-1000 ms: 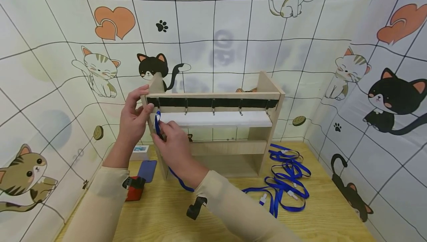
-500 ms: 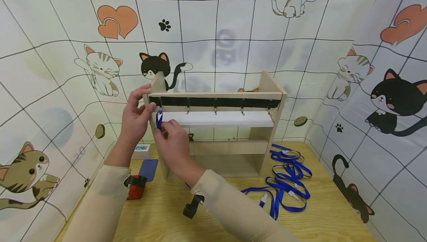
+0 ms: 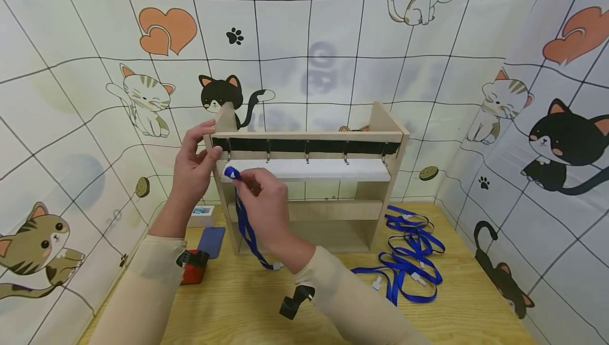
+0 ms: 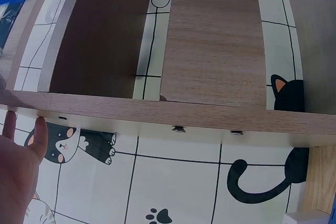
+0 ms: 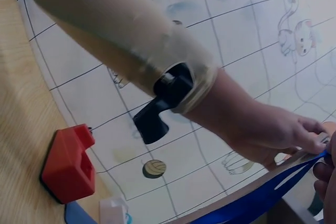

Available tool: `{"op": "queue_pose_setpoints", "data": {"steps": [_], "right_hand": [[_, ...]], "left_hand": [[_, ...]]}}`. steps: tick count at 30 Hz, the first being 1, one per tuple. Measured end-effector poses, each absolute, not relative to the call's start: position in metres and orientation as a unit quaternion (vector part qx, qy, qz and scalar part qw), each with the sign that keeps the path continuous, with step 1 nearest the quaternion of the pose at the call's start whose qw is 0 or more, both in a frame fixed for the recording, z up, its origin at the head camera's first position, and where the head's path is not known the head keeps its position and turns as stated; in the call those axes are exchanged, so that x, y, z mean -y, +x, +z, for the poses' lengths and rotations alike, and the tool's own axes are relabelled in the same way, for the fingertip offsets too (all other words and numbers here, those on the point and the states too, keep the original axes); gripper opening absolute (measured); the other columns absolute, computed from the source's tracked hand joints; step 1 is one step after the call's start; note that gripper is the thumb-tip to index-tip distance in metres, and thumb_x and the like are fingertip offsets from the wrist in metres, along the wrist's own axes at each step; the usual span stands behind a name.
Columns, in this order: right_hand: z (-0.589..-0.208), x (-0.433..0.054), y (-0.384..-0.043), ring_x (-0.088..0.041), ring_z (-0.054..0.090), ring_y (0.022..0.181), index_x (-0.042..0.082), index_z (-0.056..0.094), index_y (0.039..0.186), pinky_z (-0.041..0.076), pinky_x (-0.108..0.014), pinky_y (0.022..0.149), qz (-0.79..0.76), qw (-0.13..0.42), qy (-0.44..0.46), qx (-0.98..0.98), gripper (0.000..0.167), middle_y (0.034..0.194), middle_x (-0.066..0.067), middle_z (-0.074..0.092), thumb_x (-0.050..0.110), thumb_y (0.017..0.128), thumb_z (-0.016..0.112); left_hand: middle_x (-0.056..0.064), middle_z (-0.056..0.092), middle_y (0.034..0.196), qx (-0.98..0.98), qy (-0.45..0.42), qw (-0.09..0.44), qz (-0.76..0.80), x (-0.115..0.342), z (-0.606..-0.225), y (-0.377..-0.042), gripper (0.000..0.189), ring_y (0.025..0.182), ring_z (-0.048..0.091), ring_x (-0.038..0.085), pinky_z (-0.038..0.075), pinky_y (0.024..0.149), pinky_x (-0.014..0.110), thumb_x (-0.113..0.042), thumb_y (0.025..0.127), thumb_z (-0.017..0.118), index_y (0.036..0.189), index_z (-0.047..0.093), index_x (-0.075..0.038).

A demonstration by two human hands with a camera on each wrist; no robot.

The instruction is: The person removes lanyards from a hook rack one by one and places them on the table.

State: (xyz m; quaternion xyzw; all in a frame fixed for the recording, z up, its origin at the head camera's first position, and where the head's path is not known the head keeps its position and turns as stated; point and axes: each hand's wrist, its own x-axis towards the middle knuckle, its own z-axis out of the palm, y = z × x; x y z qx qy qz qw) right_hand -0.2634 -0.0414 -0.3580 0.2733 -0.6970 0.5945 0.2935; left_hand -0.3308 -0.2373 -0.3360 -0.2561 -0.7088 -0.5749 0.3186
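Note:
My left hand (image 3: 192, 168) grips the upper left corner of a small wooden shelf (image 3: 328, 211), thumb at the front by the black strip (image 3: 285, 146). In the left wrist view two of its fingertips meet the panel edge. Between thumb and fingers, my right hand (image 3: 266, 202) pinches a blue lanyard (image 3: 245, 229) near its looped end. That loop sits just below the leftmost metal hook (image 3: 229, 157), apart from it, in front of the white ledge. The rest of the lanyard hangs down, its white clip close over the table. The right wrist view shows the blue strap (image 5: 247, 198) running up to the fingers.
Several blue lanyards (image 3: 416, 250) lie tangled on the table right of the shelf. At left are a red block (image 3: 192, 275), a blue card (image 3: 211, 242) and a small white box (image 3: 202, 216). Cat-print sheeting surrounds the table.
The lanyard's loop was up at the leftmost hook; it is now below it and folded over. My right hand has moved right with the strap. The left hand stays on the shelf corner.

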Motion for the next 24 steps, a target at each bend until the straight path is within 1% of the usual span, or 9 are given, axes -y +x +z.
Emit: {"op": "queue_pose_setpoints", "data": {"steps": [3,8,12,15,19,24], "right_hand": [[-0.352,0.028,-0.260,-0.008,0.072,0.083,0.006,0.081,0.110,0.063,-0.028,0.073,0.605,0.287,0.275,0.689,0.008,0.102,-0.003,0.079,0.003,0.103,0.078],[-0.342,0.004,-0.254,-0.014,0.073,0.084,0.005,0.082,0.110,0.061,-0.033,0.075,0.616,0.281,0.275,0.683,0.009,0.101,-0.002,0.079,0.001,0.103,0.076],[-0.333,-0.015,-0.252,-0.016,0.071,0.084,0.006,0.081,0.110,0.060,-0.035,0.072,0.616,0.287,0.274,0.681,0.009,0.101,0.000,0.078,0.002,0.104,0.076],[-0.326,-0.031,-0.250,-0.016,0.069,0.082,0.007,0.081,0.110,0.058,-0.037,0.070,0.606,0.303,0.271,0.683,0.010,0.100,0.001,0.077,0.002,0.105,0.075],[-0.317,-0.051,-0.250,-0.016,0.069,0.080,0.007,0.081,0.110,0.057,-0.036,0.068,0.594,0.326,0.268,0.685,0.009,0.099,0.001,0.076,0.002,0.105,0.075],[-0.310,-0.073,-0.248,-0.020,0.069,0.078,0.003,0.079,0.110,0.056,-0.028,0.069,0.586,0.342,0.280,0.679,0.008,0.099,-0.003,0.077,-0.001,0.104,0.075]], "left_hand": [[0.000,0.053,0.167,0.711,-0.254,0.317,-0.574,0.238,-0.336,-0.331,0.042,0.151,0.047,0.023,0.050,0.111,0.036,-0.001,0.110,0.066,0.151,0.056,-0.006],[-0.001,0.052,0.167,0.713,-0.252,0.315,-0.573,0.238,-0.335,-0.331,0.042,0.153,0.046,0.023,0.050,0.113,0.038,-0.002,0.110,0.066,0.151,0.056,-0.007],[-0.001,0.052,0.167,0.713,-0.251,0.310,-0.576,0.237,-0.335,-0.330,0.042,0.152,0.046,0.023,0.050,0.111,0.036,-0.002,0.110,0.066,0.151,0.056,-0.007],[-0.001,0.052,0.167,0.708,-0.254,0.308,-0.583,0.236,-0.335,-0.330,0.042,0.151,0.046,0.023,0.050,0.110,0.034,-0.002,0.110,0.066,0.150,0.056,-0.005],[-0.001,0.052,0.167,0.707,-0.254,0.308,-0.584,0.236,-0.336,-0.331,0.042,0.151,0.046,0.023,0.050,0.110,0.033,-0.003,0.110,0.066,0.151,0.056,-0.006],[-0.001,0.052,0.167,0.710,-0.254,0.311,-0.578,0.238,-0.338,-0.333,0.042,0.151,0.046,0.023,0.050,0.109,0.032,-0.003,0.111,0.066,0.151,0.056,-0.007]]}}
